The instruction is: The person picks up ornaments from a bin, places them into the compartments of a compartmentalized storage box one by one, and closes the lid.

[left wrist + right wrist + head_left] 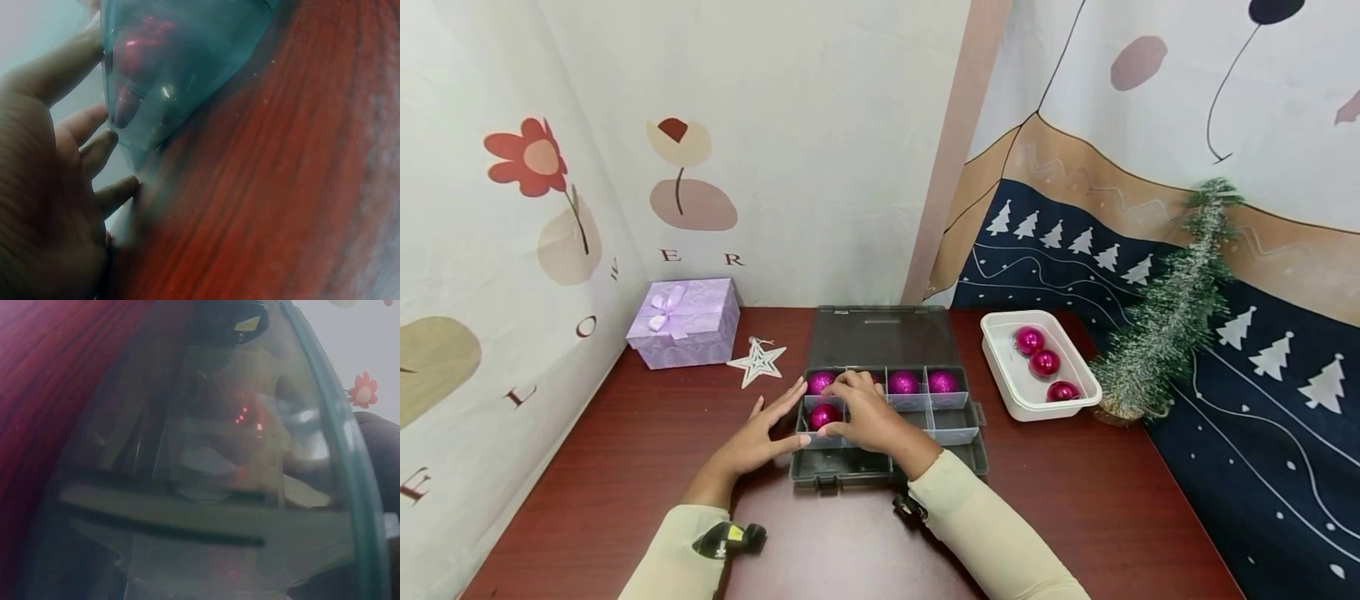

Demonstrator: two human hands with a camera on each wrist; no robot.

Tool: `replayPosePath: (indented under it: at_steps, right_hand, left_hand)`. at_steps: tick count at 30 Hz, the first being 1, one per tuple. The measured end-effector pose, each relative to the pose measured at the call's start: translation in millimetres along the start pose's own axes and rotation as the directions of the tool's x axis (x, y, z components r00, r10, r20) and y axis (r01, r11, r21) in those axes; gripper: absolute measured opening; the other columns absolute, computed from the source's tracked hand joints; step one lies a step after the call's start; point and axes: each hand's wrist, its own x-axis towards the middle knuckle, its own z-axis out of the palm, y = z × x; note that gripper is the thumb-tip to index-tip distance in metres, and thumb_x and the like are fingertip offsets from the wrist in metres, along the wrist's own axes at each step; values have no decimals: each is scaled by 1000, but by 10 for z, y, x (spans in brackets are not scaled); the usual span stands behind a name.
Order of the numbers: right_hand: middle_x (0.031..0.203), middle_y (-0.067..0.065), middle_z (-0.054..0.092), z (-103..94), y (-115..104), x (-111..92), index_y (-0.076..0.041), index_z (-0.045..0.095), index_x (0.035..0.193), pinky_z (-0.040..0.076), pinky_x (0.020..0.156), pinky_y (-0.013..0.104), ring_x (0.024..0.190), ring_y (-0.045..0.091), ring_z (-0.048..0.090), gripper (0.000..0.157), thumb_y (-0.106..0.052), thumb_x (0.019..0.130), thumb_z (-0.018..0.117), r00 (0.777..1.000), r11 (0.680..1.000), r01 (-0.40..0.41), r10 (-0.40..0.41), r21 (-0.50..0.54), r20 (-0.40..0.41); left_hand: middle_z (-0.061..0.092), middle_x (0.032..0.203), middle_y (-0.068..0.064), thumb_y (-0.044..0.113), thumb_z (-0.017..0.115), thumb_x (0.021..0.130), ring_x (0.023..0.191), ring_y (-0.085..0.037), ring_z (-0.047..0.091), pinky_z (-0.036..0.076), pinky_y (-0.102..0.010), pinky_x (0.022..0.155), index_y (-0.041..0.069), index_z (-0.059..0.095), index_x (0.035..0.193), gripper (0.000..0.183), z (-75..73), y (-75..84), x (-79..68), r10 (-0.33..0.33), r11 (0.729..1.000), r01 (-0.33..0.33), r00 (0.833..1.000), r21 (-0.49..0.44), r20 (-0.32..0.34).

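Note:
A dark see-through divided box [880,337] lies with its lid folded back on the table. Shiny magenta Christmas balls [903,382] sit in its back row, one partly hidden by my right hand. My right hand [867,414] reaches over the left compartments, thumb and forefinger curved about a magenta Christmas ball [824,416] in the front-left compartment. At the box's left side is my left hand [758,440], its fingers spread and thumb at the front corner. The left wrist view shows these fingertips [128,184] along the clear wall. In the right wrist view the box wall covers most of the hand.
To the right stands a white tub [1017,398] holding 3 magenta balls, with a small frosted Christmas tree [1176,308] beside it. On the left are a white star ornament [757,362] and a lilac gift box [685,323]. Cloth-covered walls rise behind the table [647,433].

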Motion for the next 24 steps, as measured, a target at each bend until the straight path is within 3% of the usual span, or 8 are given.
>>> replayPosePath:
  at_steps: [11,24]
  right_hand:
    - [148,10,60,-73,55,-42,-14,70,142,43,106,48,137,32,49,59,-35,91,91,1000,997,11,-11,80,6]
    - [151,15,57,-308,257,-207,-8,69,142,41,113,64,140,39,47,57,-24,92,91,1000,983,-20,24,184,-18]
  left_hand:
    - [20,184,-12,36,76,100,165,-52,28,-10,-85,126,18,30,174,89,1,5,-1,0,1000,0,1000,-5,-1]
    - [21,183,-16,34,78,99,165,-52,27,-10,-85,125,14,31,174,91,15,-14,2,22,1000,-22,1000,-17,-11]
